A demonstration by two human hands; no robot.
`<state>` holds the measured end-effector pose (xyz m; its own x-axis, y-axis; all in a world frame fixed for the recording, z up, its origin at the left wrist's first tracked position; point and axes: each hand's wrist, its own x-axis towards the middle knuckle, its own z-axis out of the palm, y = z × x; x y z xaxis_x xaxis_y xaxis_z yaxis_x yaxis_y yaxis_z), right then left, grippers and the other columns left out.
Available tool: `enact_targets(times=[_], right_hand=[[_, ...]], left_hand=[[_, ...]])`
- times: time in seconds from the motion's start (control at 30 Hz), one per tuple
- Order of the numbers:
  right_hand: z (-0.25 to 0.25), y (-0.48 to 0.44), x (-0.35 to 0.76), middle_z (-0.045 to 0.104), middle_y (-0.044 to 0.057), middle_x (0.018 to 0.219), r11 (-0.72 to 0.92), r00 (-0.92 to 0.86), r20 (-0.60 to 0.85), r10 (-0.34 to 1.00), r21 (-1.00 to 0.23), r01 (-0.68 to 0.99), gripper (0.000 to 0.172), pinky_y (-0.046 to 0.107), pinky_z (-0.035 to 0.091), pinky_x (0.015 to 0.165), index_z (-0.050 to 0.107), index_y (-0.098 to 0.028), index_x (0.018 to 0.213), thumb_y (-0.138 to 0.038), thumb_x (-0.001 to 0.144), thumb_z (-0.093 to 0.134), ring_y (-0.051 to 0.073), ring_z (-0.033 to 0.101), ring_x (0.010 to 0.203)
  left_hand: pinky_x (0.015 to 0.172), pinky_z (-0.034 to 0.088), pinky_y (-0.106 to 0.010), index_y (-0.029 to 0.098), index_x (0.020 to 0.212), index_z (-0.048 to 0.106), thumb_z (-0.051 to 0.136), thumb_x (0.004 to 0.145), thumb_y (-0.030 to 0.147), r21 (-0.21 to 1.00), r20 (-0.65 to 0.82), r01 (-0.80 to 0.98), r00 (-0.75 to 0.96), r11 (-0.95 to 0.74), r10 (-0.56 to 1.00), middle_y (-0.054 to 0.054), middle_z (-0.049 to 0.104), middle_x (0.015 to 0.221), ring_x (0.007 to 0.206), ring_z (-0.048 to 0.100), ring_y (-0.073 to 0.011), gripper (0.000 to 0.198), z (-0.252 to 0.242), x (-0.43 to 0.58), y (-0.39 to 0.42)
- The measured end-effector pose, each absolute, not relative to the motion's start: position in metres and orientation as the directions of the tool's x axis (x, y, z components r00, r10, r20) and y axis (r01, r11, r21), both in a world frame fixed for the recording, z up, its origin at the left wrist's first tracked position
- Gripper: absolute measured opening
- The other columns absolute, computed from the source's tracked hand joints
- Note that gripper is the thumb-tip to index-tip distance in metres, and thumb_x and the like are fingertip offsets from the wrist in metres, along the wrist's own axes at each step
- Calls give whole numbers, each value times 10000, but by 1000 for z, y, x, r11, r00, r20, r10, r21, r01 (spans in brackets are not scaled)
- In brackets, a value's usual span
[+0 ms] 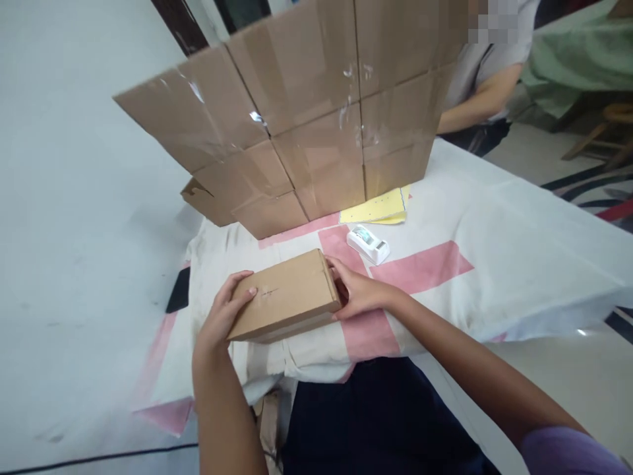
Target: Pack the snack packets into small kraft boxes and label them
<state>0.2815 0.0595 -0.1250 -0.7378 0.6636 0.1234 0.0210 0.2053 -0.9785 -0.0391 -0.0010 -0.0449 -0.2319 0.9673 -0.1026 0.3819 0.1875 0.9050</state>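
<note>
Box (284, 293), plain brown cardboard, small dark mark on top, held lengthwise over the near side of the bench (494, 237); cannot tell whether its underside is raised or resting. Left hand (227, 309): fingers grasping the left end, thumb pressed on the top face. Right hand (360, 291): fingers grasping the right end, spread between its near and far corners. White device (368, 245) lies beyond the right hand, apart from it; yellow paper (373, 210) behind that, at the foot of the tall cardboard panel (316, 112). Bench covered in white cloth with pink bands. Another person's arm (479, 109) visible past the panel, at right.
</note>
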Motion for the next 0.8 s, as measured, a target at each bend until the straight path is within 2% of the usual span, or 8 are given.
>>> enact_targets(times=[0.07, 0.17, 0.27, 0.33, 0.47, 0.63, 0.73, 0.8], right_hand=[[-121, 43, 279, 418, 194, 1531, 213, -686, 126, 716, -976, 42, 1297, 461, 480, 1091, 160, -242, 1599, -291, 574, 954, 337, 512, 1374], [-118, 12, 284, 464, 196, 1489, 241, -567, 157, 809, -968, 75, 1189, 480, 468, 1115, 243, -227, 1532, -294, 573, 943, 358, 521, 1377], [-119, -26, 305, 474, 183, 1482, 251, -432, 193, 881, -965, 79, 1096, 485, 460, 1143, 252, -253, 1506, -335, 626, 902, 366, 512, 1401], [-120, -53, 328, 479, 179, 1470, 235, -333, 185, 925, -965, 118, 1068, 507, 481, 1129, 255, -280, 1494, -376, 636, 884, 390, 514, 1400], [-112, -103, 387, 498, 188, 1415, 189, -8, 196, 981, -934, 304, 1003, 555, 544, 1038, 326, -297, 1426, -432, 601, 880, 449, 546, 1343], [-102, -122, 463, 486, 174, 1406, 36, 436, 232, 870, -910, 412, 932, 519, 607, 919, 399, -292, 1364, -480, 602, 902, 413, 611, 1242], [-109, -89, 505, 437, 176, 1447, 28, 592, 266, 761, -925, 380, 1054, 517, 622, 872, 382, -269, 1387, -533, 532, 940, 354, 668, 1085], [-119, -52, 530, 411, 173, 1451, 37, 665, 318, 675, -916, 400, 1170, 541, 601, 924, 368, -245, 1399, -584, 445, 955, 342, 643, 1097]], left_hand=[[740, 473, -273, 260, 1167, 680, 768, 718, 528, 950, -117, 248, -281, 190, 952, -22, 668, 1120, 932, 629, -215, 530, -49, -39, 2], [739, 499, -283, 252, 1214, 651, 685, 747, 538, 989, -36, 116, -437, 96, 899, -33, 674, 1071, 920, 655, -212, 549, -70, -40, 2], [771, 505, -289, 229, 1145, 631, 616, 772, 553, 993, 47, 116, -566, 23, 823, -53, 657, 1051, 980, 657, -213, 494, -108, -39, -9], [784, 508, -308, 221, 1072, 631, 639, 756, 532, 992, 75, 128, -605, 3, 793, -48, 647, 1002, 948, 647, -207, 443, -133, -37, -21], [804, 510, -333, 217, 1031, 643, 663, 787, 511, 985, 106, 170, -578, -8, 809, -34, 649, 951, 893, 628, -192, 383, -164, -38, -37], [845, 525, -376, 243, 1062, 661, 679, 797, 548, 961, 108, 276, -464, 28, 879, -43, 685, 1005, 955, 652, -235, 404, -167, -35, -29], [870, 530, -424, 230, 1044, 688, 708, 741, 597, 931, 103, 361, -401, 53, 910, -61, 711, 982, 942, 658, -277, 476, -169, -33, -24], [875, 541, -445, 215, 1074, 686, 678, 735, 643, 891, 102, 448, -353, 72, 930, -81, 728, 1001, 937, 672, -295, 546, -174, -34, -21]])
